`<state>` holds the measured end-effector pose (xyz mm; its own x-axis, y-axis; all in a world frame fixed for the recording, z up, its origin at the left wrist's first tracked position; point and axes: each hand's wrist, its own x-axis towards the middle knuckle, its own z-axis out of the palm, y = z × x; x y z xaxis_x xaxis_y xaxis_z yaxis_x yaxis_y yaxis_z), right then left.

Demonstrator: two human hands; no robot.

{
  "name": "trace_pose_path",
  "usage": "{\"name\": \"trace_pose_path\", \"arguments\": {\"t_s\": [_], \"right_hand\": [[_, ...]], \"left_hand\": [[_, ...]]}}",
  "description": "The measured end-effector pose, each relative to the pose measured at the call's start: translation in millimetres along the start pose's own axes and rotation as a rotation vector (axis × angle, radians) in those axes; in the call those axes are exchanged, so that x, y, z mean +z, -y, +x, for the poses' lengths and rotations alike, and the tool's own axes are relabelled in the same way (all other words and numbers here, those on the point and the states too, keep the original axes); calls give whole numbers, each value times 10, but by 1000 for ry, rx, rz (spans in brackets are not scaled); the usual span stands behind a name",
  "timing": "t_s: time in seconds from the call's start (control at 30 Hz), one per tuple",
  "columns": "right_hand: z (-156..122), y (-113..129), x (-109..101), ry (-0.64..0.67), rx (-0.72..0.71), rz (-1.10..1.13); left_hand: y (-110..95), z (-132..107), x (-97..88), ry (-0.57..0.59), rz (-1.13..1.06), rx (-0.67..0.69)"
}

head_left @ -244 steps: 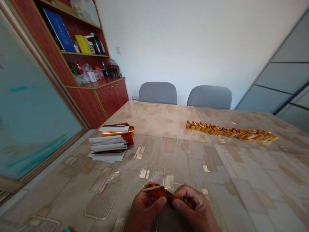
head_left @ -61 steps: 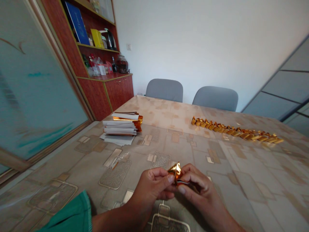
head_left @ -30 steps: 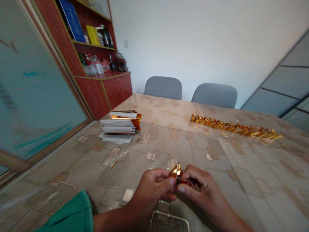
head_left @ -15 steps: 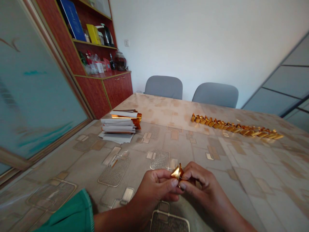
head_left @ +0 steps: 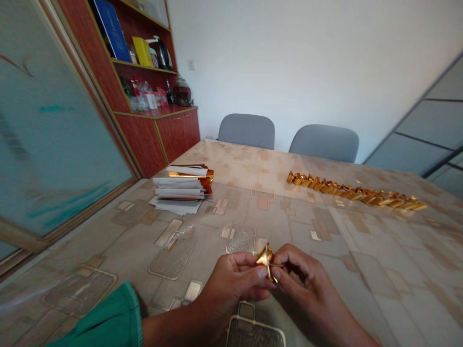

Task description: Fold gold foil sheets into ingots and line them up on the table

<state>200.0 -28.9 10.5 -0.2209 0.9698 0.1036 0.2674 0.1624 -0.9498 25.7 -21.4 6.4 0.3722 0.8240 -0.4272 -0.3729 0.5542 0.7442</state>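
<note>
A small folded piece of gold foil paper (head_left: 265,259) is held between both hands, low over the table. My left hand (head_left: 237,277) pinches its left side with thumb and fingers. On the other side, my right hand (head_left: 302,272) is closed on the foil's right edge, thumb below and index finger above. The fingers cover part of the foil, so its full shape is hidden. A long row of folded gold foil pieces (head_left: 356,192) lies at the back right. At the back left rests a stack of foil paper sheets (head_left: 179,189), white and gold sides showing.
A patterned cloth covers the table (head_left: 202,236). Two grey chairs (head_left: 246,131) stand at its far side. A red-brown cabinet (head_left: 177,135) with shelves is at the left, beside a frosted glass panel (head_left: 61,135).
The foil piece has turned slightly in my fingers, and its fold now looks more spread. My right thumb and fingers have shifted a little on its edge. The view moved slightly.
</note>
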Motion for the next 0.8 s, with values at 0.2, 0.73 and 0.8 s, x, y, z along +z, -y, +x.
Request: {"name": "trace_pose_path", "arguments": {"t_s": [0.2, 0.73, 0.8], "right_hand": [[-15, -78, 16, -3, 19, 91], [-38, -159, -62, 38, 54, 259], [-39, -164, -33, 9, 56, 264]], "left_hand": [[-22, -1, 29, -55, -7, -4], [-9, 1, -10, 10, -8, 22], [-9, -5, -10, 23, -1, 13]]}}
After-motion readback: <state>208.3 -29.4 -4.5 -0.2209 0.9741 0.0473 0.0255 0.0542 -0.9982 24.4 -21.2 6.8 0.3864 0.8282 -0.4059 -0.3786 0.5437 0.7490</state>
